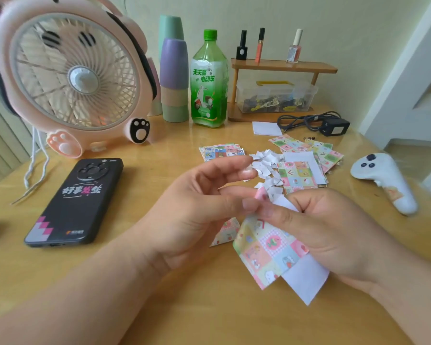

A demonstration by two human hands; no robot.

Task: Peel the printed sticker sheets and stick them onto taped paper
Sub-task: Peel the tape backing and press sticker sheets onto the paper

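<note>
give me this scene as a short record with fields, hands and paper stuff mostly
left hand: pinches top corner of the sticker sheet
right hand: holds sticker sheet and its white backing, above the table
paper scraps: white pile, mid table
more sheets: beside the scraps, lying flat
phone: face down, left of the hands
</note>
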